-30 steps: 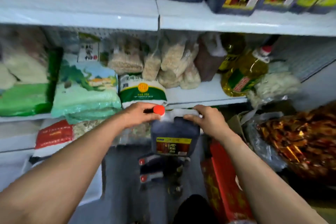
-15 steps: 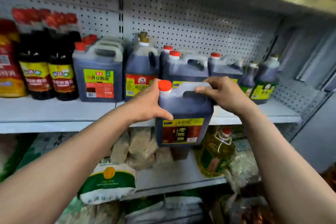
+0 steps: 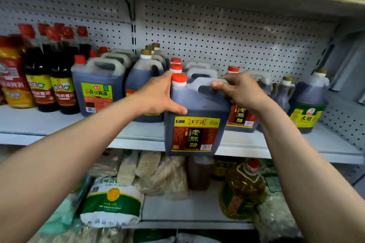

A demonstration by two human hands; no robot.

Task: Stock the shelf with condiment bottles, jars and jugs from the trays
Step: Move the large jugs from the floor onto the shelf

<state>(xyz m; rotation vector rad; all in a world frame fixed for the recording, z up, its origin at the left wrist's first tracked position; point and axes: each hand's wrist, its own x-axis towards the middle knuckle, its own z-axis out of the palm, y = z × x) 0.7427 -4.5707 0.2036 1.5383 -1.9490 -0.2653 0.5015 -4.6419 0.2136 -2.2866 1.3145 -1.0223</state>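
Placement step in hand: the vinegar jug [image 3: 195,116] is held at the front edge of the shelf [image 3: 138,134], base apparently not yet seated. The right hand [image 3: 243,90] curls its fingers round the top handle [image 3: 205,83]; the left hand [image 3: 158,94] clasps the shoulder beside the cap [image 3: 179,79], thumb across the front. Next move: slide it squarely back toward the matching jugs [image 3: 200,72] behind.

Vinegar jug [image 3: 201,104] label reads 老陈醋; soy jug [image 3: 96,83] label, 黄豆酱油.

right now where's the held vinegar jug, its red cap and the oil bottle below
held vinegar jug [image 3: 194,136]: head view, front label
red cap [image 3: 179,79]: head view, cap side
oil bottle [image 3: 245,185]: head view, yellow body
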